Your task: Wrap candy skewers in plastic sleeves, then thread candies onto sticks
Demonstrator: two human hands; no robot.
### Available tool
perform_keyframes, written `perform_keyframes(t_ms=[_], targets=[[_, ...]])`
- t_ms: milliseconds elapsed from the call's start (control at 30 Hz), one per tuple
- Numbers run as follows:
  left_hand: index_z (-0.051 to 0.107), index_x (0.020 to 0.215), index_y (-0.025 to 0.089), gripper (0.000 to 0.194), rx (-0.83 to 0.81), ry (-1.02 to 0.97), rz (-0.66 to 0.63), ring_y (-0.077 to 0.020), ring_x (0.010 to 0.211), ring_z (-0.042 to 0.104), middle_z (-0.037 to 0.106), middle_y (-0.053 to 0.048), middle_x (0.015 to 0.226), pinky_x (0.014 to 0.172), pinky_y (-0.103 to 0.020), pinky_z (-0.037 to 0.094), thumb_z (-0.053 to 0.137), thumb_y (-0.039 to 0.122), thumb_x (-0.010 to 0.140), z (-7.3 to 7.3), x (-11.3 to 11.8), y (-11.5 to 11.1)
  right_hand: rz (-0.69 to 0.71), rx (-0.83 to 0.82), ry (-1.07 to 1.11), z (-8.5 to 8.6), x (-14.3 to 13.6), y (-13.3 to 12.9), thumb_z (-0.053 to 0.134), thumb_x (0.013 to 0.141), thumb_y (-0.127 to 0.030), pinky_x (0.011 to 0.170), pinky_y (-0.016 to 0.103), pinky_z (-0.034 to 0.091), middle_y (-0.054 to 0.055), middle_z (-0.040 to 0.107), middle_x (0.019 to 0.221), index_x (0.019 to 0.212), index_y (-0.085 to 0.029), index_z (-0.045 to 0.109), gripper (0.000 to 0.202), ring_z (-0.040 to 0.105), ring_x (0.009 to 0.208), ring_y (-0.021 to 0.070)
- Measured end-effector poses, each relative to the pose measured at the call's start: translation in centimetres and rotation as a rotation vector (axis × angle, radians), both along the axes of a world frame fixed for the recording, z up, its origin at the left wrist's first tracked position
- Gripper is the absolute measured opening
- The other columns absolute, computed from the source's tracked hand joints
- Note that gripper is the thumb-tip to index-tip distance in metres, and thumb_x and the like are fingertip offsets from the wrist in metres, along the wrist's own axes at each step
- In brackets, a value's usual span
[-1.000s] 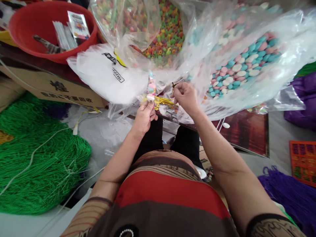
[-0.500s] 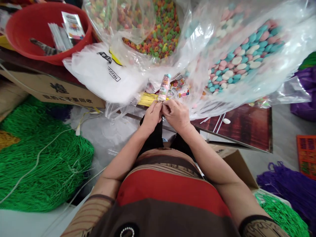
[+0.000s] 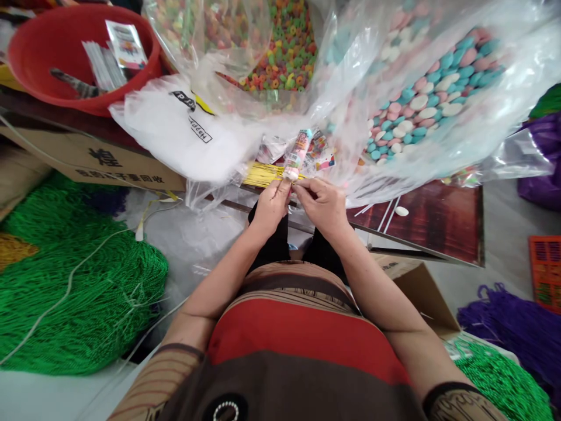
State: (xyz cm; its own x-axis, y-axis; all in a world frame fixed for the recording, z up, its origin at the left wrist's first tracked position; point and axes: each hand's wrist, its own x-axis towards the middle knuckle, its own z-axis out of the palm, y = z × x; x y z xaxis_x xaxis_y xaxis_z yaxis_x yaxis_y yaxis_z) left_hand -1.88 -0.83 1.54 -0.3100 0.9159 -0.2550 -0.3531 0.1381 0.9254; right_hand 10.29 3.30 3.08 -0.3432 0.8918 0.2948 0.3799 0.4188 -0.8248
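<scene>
A small clear packet of pink, white and blue sweets (image 3: 297, 154) stands out beyond my fingertips, its near end gathered between them. My left hand (image 3: 272, 206) is closed on that gathered end. My right hand (image 3: 322, 204) is pinched just to its right, at the neck of the packet; what its fingertips hold is too small to make out. Yellow twist ties (image 3: 263, 174) lie in a bundle at the table edge behind my left hand. Small printed packets (image 3: 322, 153) lie behind my right hand.
Big plastic bags of ring sweets (image 3: 289, 58) and of pink, white and blue sweets (image 3: 421, 108) fill the back. A red basin (image 3: 39, 52) and white bags (image 3: 175, 137) are at left. White sticks (image 3: 386, 217) lie on the table (image 3: 447, 219).
My right hand has moved slightly right and turned, its fingertips a little apart from my left hand. The sweet packet now leans more to the right.
</scene>
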Motion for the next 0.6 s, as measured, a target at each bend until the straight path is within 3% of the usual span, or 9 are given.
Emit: perform_keyframes(t_ms=[100, 200, 333, 467, 600], targets=[[0.045, 0.07, 0.02, 0.049, -0.031, -0.191, -0.053, -0.0025, 0.038, 0.02, 0.025, 0.012, 0.05, 0.038, -0.019, 0.021, 0.068, 0.056, 0.094, 1.3, 0.2, -0.1, 0.005, -0.278, 0.202, 0.0, 0.0, -0.1, 0.072, 0.087, -0.036, 0.065, 0.028, 0.047, 0.0, 0.068, 0.072, 0.078, -0.02, 0.074, 0.018, 0.056, 0.064, 0.0127], [0.048, 0.069, 0.02, 0.048, -0.069, -0.321, -0.134, -0.0022, 0.035, 0.018, 0.02, 0.013, 0.046, 0.037, -0.017, 0.022, 0.066, 0.055, 0.096, 2.5, 0.2, -0.4, -0.022, -0.545, 0.384, -0.4, 0.2, 0.1, 0.08, 0.079, -0.05, 0.054, 0.027, 0.04, -0.003, 0.058, 0.062, 0.069, -0.021, 0.067, 0.034, 0.046, 0.054, 0.0099], [0.053, 0.066, 0.018, 0.047, -0.098, -0.368, -0.282, -0.0021, 0.031, 0.017, 0.019, 0.013, 0.043, 0.036, -0.017, 0.024, 0.067, 0.051, 0.096, 2.8, -0.2, -0.9, 0.087, -0.79, 0.446, -0.5, 1.0, 0.5, 0.091, 0.062, -0.058, 0.051, 0.026, 0.038, -0.004, 0.056, 0.06, 0.064, -0.021, 0.063, 0.046, 0.044, 0.052, 0.009], [0.057, 0.062, 0.017, 0.047, -0.12, -0.418, -0.449, -0.0023, 0.029, 0.016, 0.018, 0.013, 0.039, 0.035, -0.017, 0.026, 0.067, 0.048, 0.095, 2.4, -0.8, -1.2, 0.147, -0.827, 0.456, 0.1, 2.1, 0.5, 0.097, 0.053, -0.054, 0.054, 0.026, 0.041, -0.004, 0.059, 0.063, 0.062, -0.021, 0.065, 0.048, 0.046, 0.055, 0.0086], [0.056, 0.059, 0.017, 0.048, -0.124, -0.486, -0.535, -0.0028, 0.029, 0.015, 0.019, 0.012, 0.038, 0.034, -0.017, 0.027, 0.06, 0.043, 0.098, 2.7, -0.6, -1.6, 0.205, -0.766, 0.503, 0.5, 2.6, 0.2, 0.099, 0.054, -0.052, 0.062, 0.029, 0.051, -0.002, 0.066, 0.072, 0.074, -0.022, 0.07, 0.046, 0.059, 0.065, 0.0137]])
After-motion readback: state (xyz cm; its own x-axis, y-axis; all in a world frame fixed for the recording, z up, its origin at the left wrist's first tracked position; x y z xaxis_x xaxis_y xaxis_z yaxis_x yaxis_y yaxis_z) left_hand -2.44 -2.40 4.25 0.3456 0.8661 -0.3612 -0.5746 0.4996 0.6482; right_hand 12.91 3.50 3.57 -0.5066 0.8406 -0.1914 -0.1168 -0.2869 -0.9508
